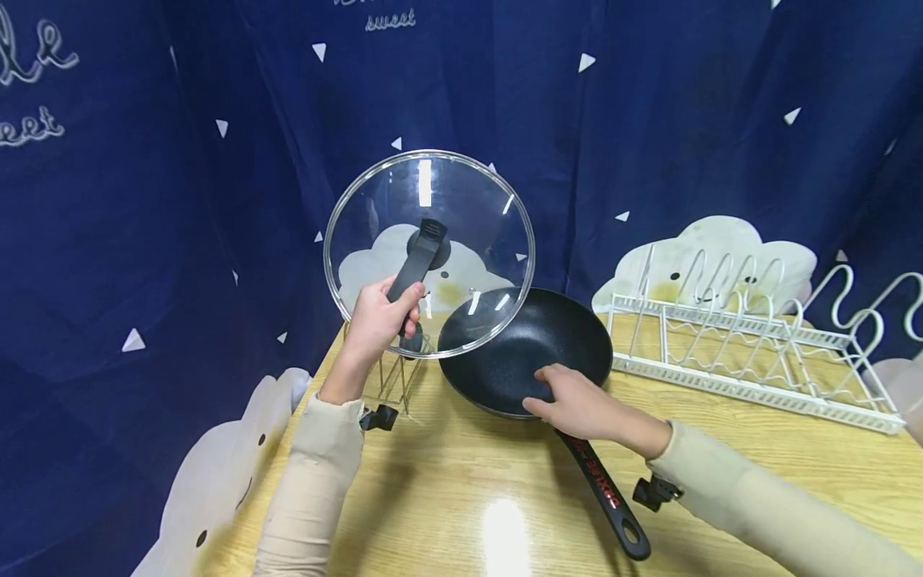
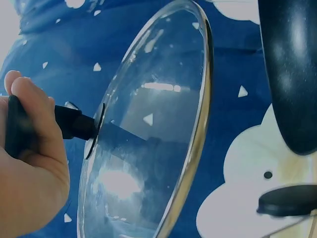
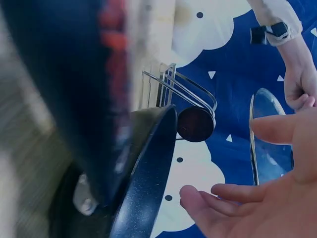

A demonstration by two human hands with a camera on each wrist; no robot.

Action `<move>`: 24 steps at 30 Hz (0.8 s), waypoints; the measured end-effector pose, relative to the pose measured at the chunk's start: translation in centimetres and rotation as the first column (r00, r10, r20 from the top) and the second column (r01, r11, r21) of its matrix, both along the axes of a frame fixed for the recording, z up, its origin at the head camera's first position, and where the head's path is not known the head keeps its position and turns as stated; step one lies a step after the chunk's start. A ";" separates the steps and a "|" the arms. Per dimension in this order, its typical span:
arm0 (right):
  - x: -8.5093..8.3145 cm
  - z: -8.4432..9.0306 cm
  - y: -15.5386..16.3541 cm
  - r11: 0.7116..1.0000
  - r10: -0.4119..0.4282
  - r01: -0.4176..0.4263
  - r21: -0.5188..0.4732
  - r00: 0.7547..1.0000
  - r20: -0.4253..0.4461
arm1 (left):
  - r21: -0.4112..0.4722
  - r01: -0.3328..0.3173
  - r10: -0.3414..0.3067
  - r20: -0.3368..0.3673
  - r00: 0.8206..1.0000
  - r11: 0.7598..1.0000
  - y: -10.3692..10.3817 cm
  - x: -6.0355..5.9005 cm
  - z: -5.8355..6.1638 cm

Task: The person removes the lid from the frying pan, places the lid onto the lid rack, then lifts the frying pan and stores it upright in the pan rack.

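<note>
A round glass lid (image 1: 429,252) with a metal rim stands tilted, nearly upright, above the table's back left. My left hand (image 1: 382,316) grips its long black handle (image 1: 414,264); in the left wrist view the hand (image 2: 29,163) wraps that handle (image 2: 74,124) beside the lid (image 2: 148,134). A black non-stick pan (image 1: 526,349) lies on the wooden table (image 1: 461,481), its handle (image 1: 602,489) with red lettering pointing toward me. My right hand (image 1: 558,393) rests on the pan's near rim with fingers stretched over it. In the right wrist view the fingers (image 3: 223,196) are spread beside the pan rim (image 3: 148,173).
A small wire stand (image 1: 397,377) sits under the lid at the table's left edge, with a dark knob (image 3: 195,124) beside the stand (image 3: 183,94). A white wire dish rack (image 1: 750,336) occupies the back right. A blue curtain hangs behind.
</note>
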State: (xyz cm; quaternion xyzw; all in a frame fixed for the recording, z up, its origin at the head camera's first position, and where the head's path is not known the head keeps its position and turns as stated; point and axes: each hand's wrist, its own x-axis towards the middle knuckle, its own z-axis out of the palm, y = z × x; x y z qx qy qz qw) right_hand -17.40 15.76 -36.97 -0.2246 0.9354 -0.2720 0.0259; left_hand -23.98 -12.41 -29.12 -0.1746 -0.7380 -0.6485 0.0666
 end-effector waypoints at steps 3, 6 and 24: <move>-1.1 0.6 -1.0 1.000 0.014 -0.014 -0.004 1.000 0.013 | -0.049 -0.053 0.051 -0.053 0.997 0.997 -0.7 0.3 0.1; -2.2 1.1 -2.1 1.000 0.018 -0.018 0.009 1.000 -0.002 | -0.102 -0.124 0.114 -0.098 0.989 0.987 -1.4 0.6 0.1; -7.8 1.3 -8.6 0.999 0.022 -0.023 0.034 1.000 0.007 | -0.126 -0.389 0.339 -0.296 0.893 0.913 -3.4 1.4 0.1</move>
